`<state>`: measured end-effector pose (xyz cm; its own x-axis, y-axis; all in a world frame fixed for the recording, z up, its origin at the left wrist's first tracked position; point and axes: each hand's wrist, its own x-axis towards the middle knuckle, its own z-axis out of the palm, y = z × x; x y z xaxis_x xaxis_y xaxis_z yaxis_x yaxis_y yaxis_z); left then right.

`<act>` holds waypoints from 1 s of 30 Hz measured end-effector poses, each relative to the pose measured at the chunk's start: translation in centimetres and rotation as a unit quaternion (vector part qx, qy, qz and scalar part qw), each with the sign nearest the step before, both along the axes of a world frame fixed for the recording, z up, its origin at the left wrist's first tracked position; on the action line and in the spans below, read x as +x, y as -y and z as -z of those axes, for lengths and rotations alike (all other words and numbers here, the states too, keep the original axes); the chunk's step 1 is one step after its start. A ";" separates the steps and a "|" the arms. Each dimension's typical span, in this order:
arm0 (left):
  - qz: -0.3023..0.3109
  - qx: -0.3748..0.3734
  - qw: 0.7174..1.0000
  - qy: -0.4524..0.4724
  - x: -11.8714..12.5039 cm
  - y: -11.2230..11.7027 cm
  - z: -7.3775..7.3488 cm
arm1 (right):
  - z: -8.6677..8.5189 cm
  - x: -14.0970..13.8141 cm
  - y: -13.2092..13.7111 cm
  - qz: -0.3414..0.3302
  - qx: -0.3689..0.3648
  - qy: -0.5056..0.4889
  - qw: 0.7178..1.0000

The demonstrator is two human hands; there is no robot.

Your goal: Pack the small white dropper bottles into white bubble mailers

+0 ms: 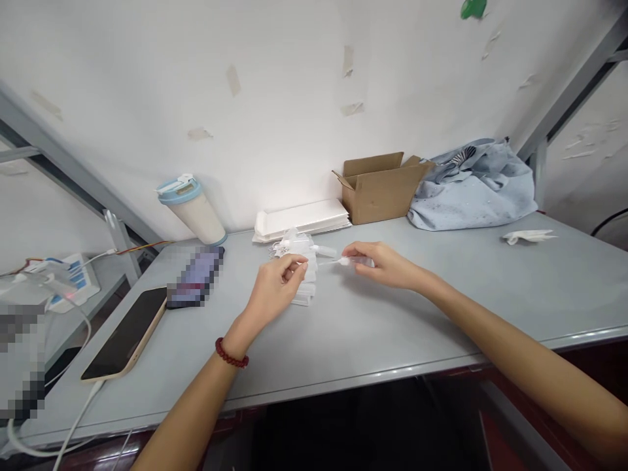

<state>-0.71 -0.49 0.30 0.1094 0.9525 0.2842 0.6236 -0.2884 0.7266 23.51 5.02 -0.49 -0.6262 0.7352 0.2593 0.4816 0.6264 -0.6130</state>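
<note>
My right hand (375,263) grips a small clear plastic bottle (364,261) with a white neck, held level above the table. From the neck a thin pale tip or strand points left. My left hand (280,280) is closed in a pinch, thumb against forefinger; whatever it holds is too small to make out. Beneath and behind this hand lies a pile of clear and white plastic pieces (303,252), some like small tubes, partly hidden by the fingers. Another small translucent bottle (325,251) lies at the pile's right side.
Behind the pile are flat white boxes (304,219) and an open cardboard box (385,193). Blue-grey cloth (475,190) and a crumpled tissue (530,237) lie right. A tilted-looking tumbler (196,212), a phone (128,335) with a white cable and a blurred-out item (197,278) are left.
</note>
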 end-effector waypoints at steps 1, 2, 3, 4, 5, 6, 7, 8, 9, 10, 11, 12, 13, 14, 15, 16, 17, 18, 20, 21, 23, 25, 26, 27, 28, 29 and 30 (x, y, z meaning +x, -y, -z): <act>0.010 -0.004 1.000 -0.006 0.1 0.1 0.1 | 0.0 -0.3 0.3 -0.004 -0.008 -0.011 1.000; 0.019 -0.009 1.000 -0.011 0.2 0.1 0.1 | -0.1 -0.6 0.5 -0.008 -0.016 -0.020 1.000; 0.029 -0.013 0.999 -0.017 0.3 0.2 0.2 | -0.1 -0.8 0.8 -0.012 -0.025 -0.029 0.999; 0.039 -0.017 0.999 -0.021 0.4 0.3 0.2 | -0.2 -1.1 1.1 -0.015 -0.033 -0.037 0.999; 0.048 -0.022 0.998 -0.026 0.5 0.3 0.2 | -0.2 -1.3 1.3 -0.019 -0.042 -0.045 0.998; 0.056 -0.026 0.998 -0.030 0.5 0.3 0.2 | -0.3 -1.5 1.5 -0.021 -0.050 -0.053 0.997; 0.063 -0.029 0.997 -0.034 0.6 0.3 0.2 | -0.3 -1.6 1.6 -0.022 -0.057 -0.061 0.996; 0.069 -0.031 0.996 -0.038 0.6 0.3 0.2 | -0.3 -1.7 1.7 -0.021 -0.063 -0.068 0.995; 0.074 -0.032 0.996 -0.041 0.6 0.3 0.2 | -0.3 -1.7 1.8 -0.018 -0.068 -0.075 0.995; 0.078 -0.031 0.995 -0.044 0.6 0.3 0.2 | -0.3 -1.7 1.8 -0.014 -0.071 -0.080 0.994; 0.082 -0.030 0.995 -0.046 0.6 0.2 0.2 | -0.4 -1.7 1.8 -0.008 -0.073 -0.085 0.994; 0.084 -0.029 0.995 -0.047 0.6 0.2 0.2 | -0.4 -1.7 1.8 -0.001 -0.074 -0.090 0.993; 0.086 -0.029 0.995 -0.047 0.6 0.2 0.1 | -0.4 -1.7 1.8 0.006 -0.074 -0.096 0.993; 0.088 -0.029 0.995 -0.045 0.6 0.2 0.1 | -0.4 -1.7 1.7 0.013 -0.074 -0.102 0.992; 0.089 -0.030 0.995 -0.042 0.6 0.2 0.1 | -0.5 -1.7 1.7 0.019 -0.073 -0.109 0.991; 0.090 -0.032 0.995 -0.038 0.6 0.2 0.0 | -0.5 -1.7 1.7 0.025 -0.073 -0.116 0.990; 0.091 -0.034 0.995 -0.034 0.6 0.2 0.0 | -0.5 -1.7 1.7 0.031 -0.073 -0.124 0.989; 0.091 -0.037 0.995 -0.029 0.6 0.2 0.0 | -0.5 -1.7 1.7 0.036 -0.075 -0.133 0.988; 0.090 -0.044 0.995 -0.020 0.6 0.2 0.1 | -0.5 -1.7 1.7 0.043 -0.079 -0.148 0.985; 0.089 -0.049 0.995 -0.015 0.6 0.2 0.1 | -0.5 -1.7 1.7 0.046 -0.083 -0.155 0.983; 0.087 -0.059 0.994 -0.002 0.6 0.3 0.0 | -0.6 -1.7 1.7 0.048 -0.093 -0.165 0.981; 0.085 -0.072 0.994 0.014 0.7 0.4 -0.2 | -0.6 -1.7 1.7 0.048 -0.103 -0.172 0.979; 0.085 -0.078 0.993 0.023 0.8 0.4 -0.3 | -0.6 -1.7 1.7 0.047 -0.107 -0.175 0.978; 0.085 -0.085 0.992 0.032 0.8 0.5 -0.5 | -0.6 -1.8 1.8 0.045 -0.111 -0.179 0.976; 0.085 -0.092 0.991 0.040 0.9 0.5 -0.6 | -0.6 -1.8 1.9 0.042 -0.115 -0.183 0.976; 0.086 -0.099 0.990 0.048 0.9 0.6 -0.7 | -0.6 -1.9 1.9 0.038 -0.118 -0.187 0.975; 0.087 -0.106 0.989 0.056 1.0 0.6 -0.8 | -0.6 -1.9 2.0 0.035 -0.121 -0.190 0.974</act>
<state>0.27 -1.10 1.12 0.2568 0.9613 0.0997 0.4897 -0.2183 0.8441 21.58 3.01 0.06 -0.4649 0.8412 0.2763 0.2266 0.4147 -0.8813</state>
